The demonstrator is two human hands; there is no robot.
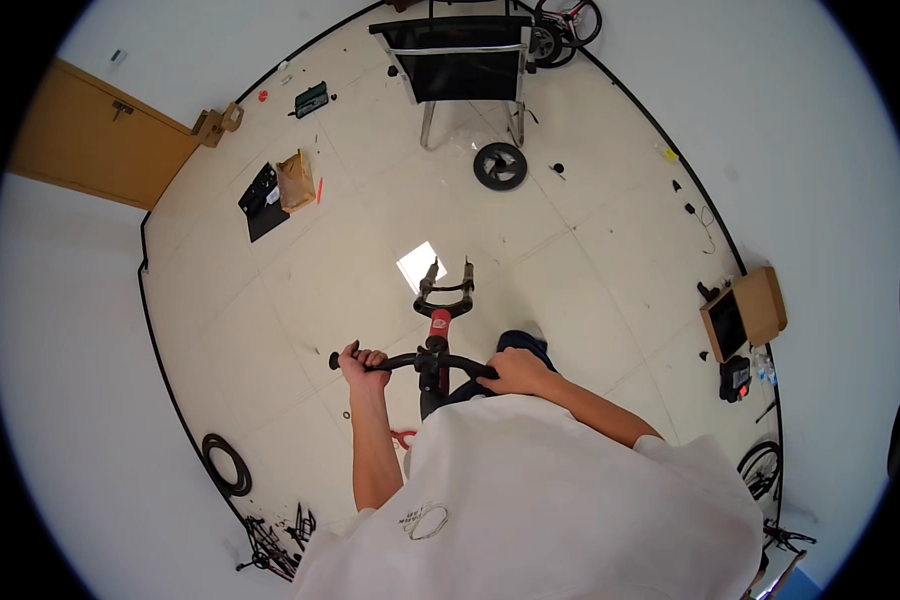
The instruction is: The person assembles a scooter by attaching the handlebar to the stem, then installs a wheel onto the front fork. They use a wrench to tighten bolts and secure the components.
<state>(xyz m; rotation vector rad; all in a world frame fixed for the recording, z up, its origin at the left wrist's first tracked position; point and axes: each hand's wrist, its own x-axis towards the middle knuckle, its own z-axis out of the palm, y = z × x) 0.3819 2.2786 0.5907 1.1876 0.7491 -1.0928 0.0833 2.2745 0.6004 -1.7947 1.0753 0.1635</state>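
A black bicycle handlebar (402, 362) runs crosswise in front of my body. My left hand (366, 367) is closed round its left side, and the bar's rounded end sticks out past the fingers. On the right side my right hand (518, 373) is closed over the bar, with its fingertips partly hidden. Beyond the stem, a red head tube (439, 323) leads to a black fork (444, 302), whose two legs point away from me with no wheel between them. My white shirt hides the rest of the frame.
Ahead stands a black chair (455, 75) with a loose wheel (500, 166) near its legs. Front left lie a cardboard piece (295, 182) and a green case (311, 99). An open cardboard box (760, 305) sits by the right wall, tyres (227, 465) by the left.
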